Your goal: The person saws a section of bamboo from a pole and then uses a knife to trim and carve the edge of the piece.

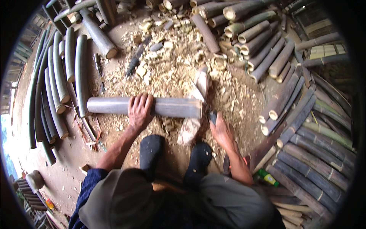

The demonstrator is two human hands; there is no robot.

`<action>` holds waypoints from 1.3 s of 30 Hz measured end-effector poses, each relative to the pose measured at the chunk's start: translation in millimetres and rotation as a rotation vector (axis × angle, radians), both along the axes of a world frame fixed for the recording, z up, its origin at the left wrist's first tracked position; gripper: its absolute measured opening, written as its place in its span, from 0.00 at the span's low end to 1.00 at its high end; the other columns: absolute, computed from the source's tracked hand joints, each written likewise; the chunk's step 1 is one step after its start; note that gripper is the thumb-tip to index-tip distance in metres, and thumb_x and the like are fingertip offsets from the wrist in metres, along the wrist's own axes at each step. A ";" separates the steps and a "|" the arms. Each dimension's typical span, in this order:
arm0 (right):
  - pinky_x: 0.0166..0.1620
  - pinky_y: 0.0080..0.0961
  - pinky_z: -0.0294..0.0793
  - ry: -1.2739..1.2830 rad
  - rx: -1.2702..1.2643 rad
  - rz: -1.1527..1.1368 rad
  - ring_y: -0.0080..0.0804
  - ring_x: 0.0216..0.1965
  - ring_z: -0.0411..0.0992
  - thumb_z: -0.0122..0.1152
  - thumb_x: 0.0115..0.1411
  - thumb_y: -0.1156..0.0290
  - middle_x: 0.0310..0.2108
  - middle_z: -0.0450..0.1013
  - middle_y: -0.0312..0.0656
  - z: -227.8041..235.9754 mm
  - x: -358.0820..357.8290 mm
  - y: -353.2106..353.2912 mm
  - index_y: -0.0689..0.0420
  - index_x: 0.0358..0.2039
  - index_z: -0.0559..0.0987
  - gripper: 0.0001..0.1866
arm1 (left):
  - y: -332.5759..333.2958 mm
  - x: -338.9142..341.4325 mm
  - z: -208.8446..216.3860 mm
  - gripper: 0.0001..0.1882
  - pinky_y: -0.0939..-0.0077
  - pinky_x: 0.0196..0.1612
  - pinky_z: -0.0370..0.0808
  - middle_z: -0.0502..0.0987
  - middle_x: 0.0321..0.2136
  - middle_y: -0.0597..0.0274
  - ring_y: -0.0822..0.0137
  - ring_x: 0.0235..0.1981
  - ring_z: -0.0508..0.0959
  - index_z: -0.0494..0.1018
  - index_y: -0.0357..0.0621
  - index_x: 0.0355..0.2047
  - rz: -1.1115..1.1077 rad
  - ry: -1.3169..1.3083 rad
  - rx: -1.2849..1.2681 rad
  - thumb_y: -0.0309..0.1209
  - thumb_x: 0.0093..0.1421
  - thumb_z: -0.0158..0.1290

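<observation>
A grey-green bamboo pole (110,105) lies crosswise in front of me, its right end resting on a pale wooden chopping block (195,110). My left hand (139,110) presses down on the pole's middle, fingers spread over it. My right hand (222,129) grips the dark handle of a cutting tool (212,115) just beside the pole's cut right end. The blade itself is mostly hidden. My two dark boots (152,149) stand below the pole.
Split bamboo halves (57,84) lie stacked at the left. Piles of cut bamboo sections (267,53) fill the right and top right. Chips and offcuts (171,65) cover the ground beyond the block. A green bottle (267,177) lies near my right elbow.
</observation>
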State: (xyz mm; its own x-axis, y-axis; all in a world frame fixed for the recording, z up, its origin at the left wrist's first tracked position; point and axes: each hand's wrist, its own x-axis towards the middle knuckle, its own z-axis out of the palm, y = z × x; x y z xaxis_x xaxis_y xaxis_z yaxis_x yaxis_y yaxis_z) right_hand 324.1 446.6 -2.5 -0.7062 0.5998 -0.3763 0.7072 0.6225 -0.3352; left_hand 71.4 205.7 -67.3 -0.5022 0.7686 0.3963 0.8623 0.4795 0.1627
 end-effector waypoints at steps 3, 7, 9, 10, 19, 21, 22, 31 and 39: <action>0.39 0.60 0.75 0.093 -0.106 0.004 0.69 0.37 0.78 0.59 0.69 0.59 0.34 0.78 0.66 30.5 -3.6 -17.3 0.63 0.49 0.68 0.20 | -10.7 4.9 -0.1 0.33 0.48 0.63 0.68 0.78 0.53 0.49 0.50 0.57 0.77 0.73 0.42 0.55 0.025 -0.043 -0.027 0.28 0.46 0.67; 0.31 0.50 0.77 0.492 -0.136 0.018 0.64 0.31 0.79 0.60 0.70 0.64 0.29 0.77 0.61 49.7 -14.4 -28.6 0.63 0.49 0.68 0.18 | -11.1 5.1 -5.0 0.30 0.48 0.64 0.67 0.78 0.54 0.51 0.50 0.57 0.76 0.73 0.43 0.55 0.027 -0.003 -0.021 0.28 0.49 0.64; 0.31 0.49 0.78 0.240 -0.136 -0.038 0.61 0.30 0.80 0.59 0.70 0.62 0.29 0.77 0.60 26.2 -9.6 -18.4 0.62 0.48 0.69 0.18 | -6.0 6.2 -5.2 0.31 0.49 0.64 0.67 0.78 0.54 0.51 0.50 0.57 0.76 0.73 0.42 0.56 0.014 0.001 -0.001 0.29 0.49 0.64; 0.31 0.49 0.78 -0.059 -0.168 -0.086 0.59 0.30 0.81 0.59 0.70 0.60 0.29 0.78 0.60 17.4 -16.6 -10.4 0.62 0.48 0.69 0.18 | -5.1 6.0 -6.0 0.31 0.49 0.64 0.67 0.78 0.54 0.51 0.50 0.57 0.76 0.73 0.42 0.56 0.015 0.012 0.004 0.29 0.49 0.64; 0.28 0.46 0.78 0.539 -0.183 -0.021 0.57 0.26 0.81 0.59 0.72 0.60 0.27 0.79 0.55 18.3 -1.4 -13.0 0.63 0.48 0.70 0.18 | -11.0 9.0 -6.2 0.31 0.48 0.67 0.64 0.76 0.57 0.50 0.51 0.61 0.74 0.71 0.41 0.59 0.044 -0.014 -0.042 0.28 0.52 0.61; 0.29 0.47 0.79 0.168 -0.193 -0.043 0.55 0.29 0.82 0.59 0.72 0.59 0.28 0.79 0.56 0.2 -1.6 -1.3 0.62 0.48 0.70 0.19 | -10.4 8.1 -12.1 0.34 0.47 0.68 0.63 0.75 0.58 0.50 0.51 0.62 0.72 0.70 0.41 0.61 0.042 0.008 -0.038 0.28 0.51 0.61; 0.30 0.46 0.79 0.095 -0.166 0.006 0.56 0.30 0.82 0.59 0.72 0.58 0.29 0.79 0.56 -0.1 -9.5 1.6 0.62 0.48 0.70 0.19 | -11.7 8.7 -11.3 0.34 0.47 0.68 0.63 0.75 0.59 0.50 0.51 0.62 0.72 0.70 0.41 0.61 0.045 0.006 -0.046 0.28 0.52 0.60; 0.29 0.47 0.78 0.288 -0.190 -0.032 0.61 0.29 0.80 0.58 0.73 0.58 0.28 0.78 0.56 28.6 -14.8 -19.0 0.61 0.48 0.70 0.18 | -13.8 9.1 -12.4 0.31 0.48 0.68 0.63 0.75 0.58 0.50 0.50 0.62 0.72 0.70 0.40 0.61 0.057 0.024 -0.027 0.28 0.55 0.58; 0.30 0.51 0.77 0.476 -0.173 -0.003 0.64 0.29 0.79 0.59 0.71 0.60 0.28 0.78 0.60 35.3 -9.0 -19.0 0.63 0.48 0.69 0.18 | -21.6 9.9 -16.5 0.34 0.49 0.69 0.62 0.74 0.59 0.50 0.51 0.62 0.72 0.69 0.42 0.61 0.085 0.022 -0.075 0.29 0.52 0.62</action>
State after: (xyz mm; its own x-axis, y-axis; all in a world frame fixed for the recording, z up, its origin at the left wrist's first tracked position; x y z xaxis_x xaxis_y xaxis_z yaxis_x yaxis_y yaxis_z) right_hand 315.2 427.6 32.8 -0.8217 0.5597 -0.1070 0.4528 0.5274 -0.7189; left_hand 81.3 184.1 -83.8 -0.5582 0.7519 0.3508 0.8213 0.5608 0.1049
